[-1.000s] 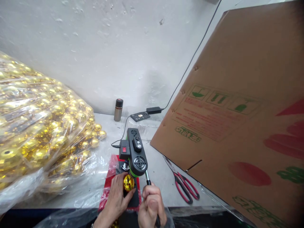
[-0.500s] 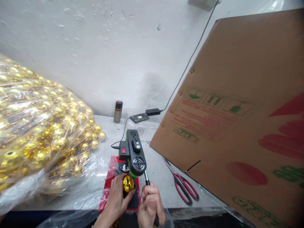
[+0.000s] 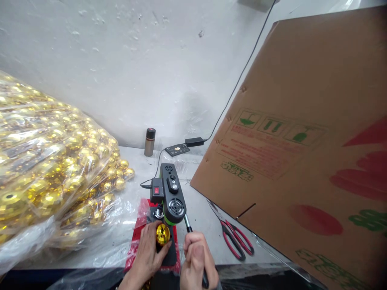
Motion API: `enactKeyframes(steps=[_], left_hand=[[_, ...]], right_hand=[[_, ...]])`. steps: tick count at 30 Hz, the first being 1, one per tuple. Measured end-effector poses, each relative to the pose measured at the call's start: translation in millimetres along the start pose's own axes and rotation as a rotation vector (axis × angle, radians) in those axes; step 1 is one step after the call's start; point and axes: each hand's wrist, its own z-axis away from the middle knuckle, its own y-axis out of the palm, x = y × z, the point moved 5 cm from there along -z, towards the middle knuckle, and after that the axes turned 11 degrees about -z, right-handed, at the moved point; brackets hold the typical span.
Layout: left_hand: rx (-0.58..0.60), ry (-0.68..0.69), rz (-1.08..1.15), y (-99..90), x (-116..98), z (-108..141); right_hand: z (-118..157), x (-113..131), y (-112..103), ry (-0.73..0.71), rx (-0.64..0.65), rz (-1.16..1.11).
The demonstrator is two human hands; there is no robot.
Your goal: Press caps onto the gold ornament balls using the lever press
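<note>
My left hand [image 3: 148, 249] is closed around a shiny gold faceted ball [image 3: 163, 234], with thumb and fingers on either side of it. The ball is under the front end of a black machine head [image 3: 173, 197], which has a green underside and a red switch. Below stands its black base [image 3: 169, 255], over a red sheet [image 3: 142, 229]. Wrapped round the black grip of the machine's metal lever [image 3: 188, 223] is my right hand [image 3: 198, 259], just right of the ball. Whether the head touches the ball I cannot tell.
A clear plastic bag [image 3: 57, 157] full of gold balls fills the left side. On the right leans a large cardboard box [image 3: 290, 121], with red-handled scissors [image 3: 237, 239] before it. A dark-capped cylinder [image 3: 149, 141] and a black power adapter [image 3: 194, 141] stand near the wall.
My right hand has shifted a little to the right along with the lever's grip. My left hand and the gold ball stay nearly in place.
</note>
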Motion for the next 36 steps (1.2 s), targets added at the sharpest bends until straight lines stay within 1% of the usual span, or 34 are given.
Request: enactKeyframes(steps=[4,6,15,20,23,28,36], left_hand=[[0.008,0.002,0.004,-2.9,-1.9,0.1],[0.007,0.002,0.002,-4.4,-2.6,-0.3],[0.008,0.017,0.0,-4.7,-3.3,-0.2],[0.011,0.006,-0.013,-2.9,-0.9,0.1],[-0.004,0.021,-0.029,-1.7,0.2,0.1],[-0.008,0.035,-0.046,0.3,0.9,0.7],[-0.024,0.036,-0.041,2.1,1.7,2.1]], right_hand=[[12.1,-8.0,-3.0,-0.131,0.056,0.071],[15.4,-11.9,-4.1,-0.164,0.063,0.068],[19.6,-16.8,-3.9,-0.167,0.08,0.078],[21.4,-18.1,-5.7,-0.184,0.051,0.065],[20.5,-17.7,-4.4,-0.188,0.069,0.074],[17.6,-14.6,-2.5,-0.181,0.033,0.061],[17.1,-12.1,0.5,-0.158,0.024,0.062]])
